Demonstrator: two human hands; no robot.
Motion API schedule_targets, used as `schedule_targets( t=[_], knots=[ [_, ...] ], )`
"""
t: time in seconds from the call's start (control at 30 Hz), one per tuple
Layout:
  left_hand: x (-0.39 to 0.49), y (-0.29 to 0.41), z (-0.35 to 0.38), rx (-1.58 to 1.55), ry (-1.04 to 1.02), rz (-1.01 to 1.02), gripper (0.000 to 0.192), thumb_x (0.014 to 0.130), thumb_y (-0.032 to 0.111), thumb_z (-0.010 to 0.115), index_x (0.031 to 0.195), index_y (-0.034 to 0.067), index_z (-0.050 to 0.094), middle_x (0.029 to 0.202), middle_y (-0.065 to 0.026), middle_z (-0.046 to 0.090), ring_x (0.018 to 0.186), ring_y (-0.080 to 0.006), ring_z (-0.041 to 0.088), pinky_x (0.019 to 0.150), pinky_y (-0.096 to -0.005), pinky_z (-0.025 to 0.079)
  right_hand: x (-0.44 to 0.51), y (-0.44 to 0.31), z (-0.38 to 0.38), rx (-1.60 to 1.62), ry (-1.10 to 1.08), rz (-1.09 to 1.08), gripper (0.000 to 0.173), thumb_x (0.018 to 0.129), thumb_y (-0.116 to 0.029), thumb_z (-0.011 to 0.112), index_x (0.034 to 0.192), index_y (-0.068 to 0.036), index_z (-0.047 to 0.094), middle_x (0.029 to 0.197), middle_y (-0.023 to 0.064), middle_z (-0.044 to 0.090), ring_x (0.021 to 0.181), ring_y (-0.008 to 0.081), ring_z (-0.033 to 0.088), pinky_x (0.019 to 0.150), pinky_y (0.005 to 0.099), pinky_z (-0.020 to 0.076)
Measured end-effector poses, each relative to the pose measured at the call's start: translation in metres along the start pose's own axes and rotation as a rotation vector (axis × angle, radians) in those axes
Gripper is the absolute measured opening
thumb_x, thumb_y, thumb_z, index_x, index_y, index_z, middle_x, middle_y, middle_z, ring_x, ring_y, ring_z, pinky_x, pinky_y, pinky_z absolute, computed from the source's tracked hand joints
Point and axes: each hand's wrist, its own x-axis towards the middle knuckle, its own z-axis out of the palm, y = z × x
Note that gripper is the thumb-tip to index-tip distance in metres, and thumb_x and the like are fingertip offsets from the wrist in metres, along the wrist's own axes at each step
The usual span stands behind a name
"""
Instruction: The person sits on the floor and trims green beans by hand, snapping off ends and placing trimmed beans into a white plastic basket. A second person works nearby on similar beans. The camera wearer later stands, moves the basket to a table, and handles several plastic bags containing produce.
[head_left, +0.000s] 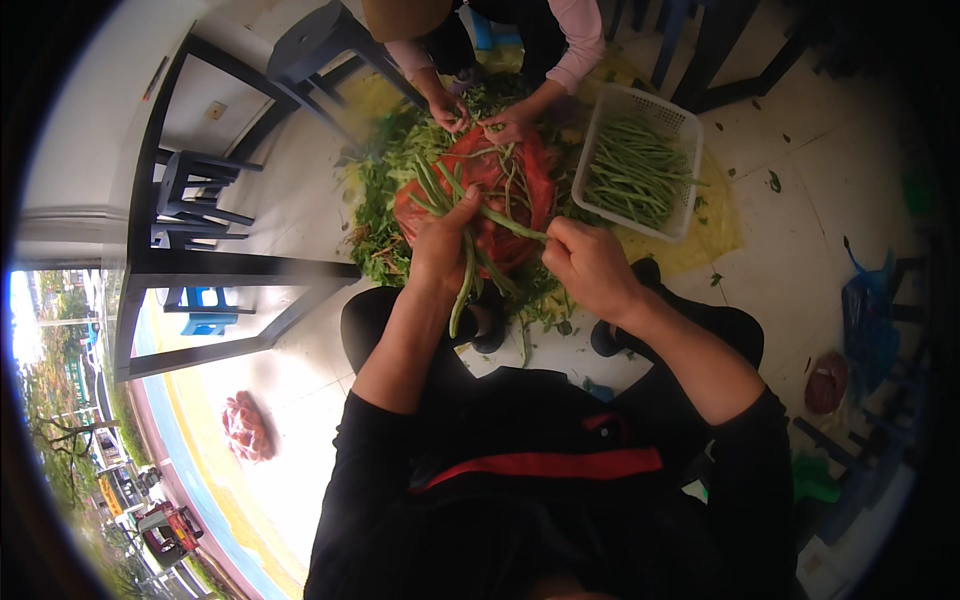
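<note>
A bundle of long green beans (464, 271) is gripped in my left hand (441, 244), its ends sticking out above and below the fist. My right hand (589, 262) pinches the end of one bean (512, 225) that stretches across from the left hand. Beneath both hands lies a red plastic bag (532, 176), open at the top, with more beans inside. Leafy green stems (382, 214) are heaped around the bag. To the right, a white perforated plastic basket (581, 180) holds many green beans (637, 169) laid roughly lengthwise.
Across the heap, another person's hands (506, 124) handle a bean over the bag. Yellow sheeting (716, 202) lies under the heap and basket. A dark stool (307, 41) and table frame (240, 268) stand left. A pinkish bag (246, 426) and a blue plastic bag (866, 330) rest on the floor.
</note>
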Motion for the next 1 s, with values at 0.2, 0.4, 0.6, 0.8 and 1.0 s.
schedule_targets(
  t=[0.2,0.4,0.6,0.8,1.0],
  knots=[
    [0.006,0.004,-0.011,-0.142,-0.097,-0.134,0.016,0.094,0.023,0.053,0.092,0.008,0.057,0.066,0.0019,0.053,0.055,-0.0116,0.051,0.05,-0.0224,0.041,-0.001,0.0,-0.007,0.285,-0.125,-0.046,0.008,0.089,-0.007,0.053,0.094,0.0,0.055,0.08,0.0027,0.055,0.073,0.0089,0.053,0.062,0.0264,0.044],
    [-0.016,-0.032,0.028,0.104,-0.147,0.062,0.011,0.095,0.013,0.052,0.095,0.004,0.059,0.081,-0.0007,0.059,0.073,-0.0101,0.056,0.064,-0.0238,0.046,0.0,-0.002,0.025,1.134,-0.19,0.342,0.085,0.086,-0.026,0.07,0.145,0.004,0.017,0.132,0.0141,0.047,0.123,0.0172,0.044,0.102,0.0288,0.0374],
    [-0.033,-0.032,0.039,0.255,-0.143,0.095,0.027,0.093,0.02,0.058,0.112,0.002,0.057,0.088,-0.004,0.062,0.071,-0.0108,0.059,0.06,-0.0227,0.049,-0.008,0.003,0.024,1.175,-0.299,0.422,0.055,0.084,-0.028,0.072,0.124,-0.001,0.044,0.105,0.0083,0.057,0.096,0.0155,0.056,0.085,0.0276,0.0459],
    [-0.024,-0.009,0.029,0.498,-0.37,-0.186,0.04,0.09,0.023,0.063,0.118,-0.001,0.05,0.097,-0.0098,0.064,0.078,-0.0155,0.064,0.068,-0.0277,0.051,0.009,0.036,0.016,1.013,-0.785,0.517,0.015,0.091,-0.016,0.057,0.092,-0.001,0.06,0.073,0.0047,0.061,0.062,0.0122,0.059,0.056,0.0278,0.049],
    [-0.036,-0.01,0.023,1.361,-0.349,0.326,0.057,0.082,0.023,0.069,0.128,0.001,0.044,0.113,-0.0224,0.058,0.103,-0.0372,0.057,0.089,-0.0383,0.045,0.047,0.199,0.013,-0.113,-0.552,0.504,0.026,0.086,-0.019,0.059,0.098,0.004,0.057,0.084,0.0189,0.062,0.077,0.0328,0.063,0.065,0.0426,0.05]
  ],
)
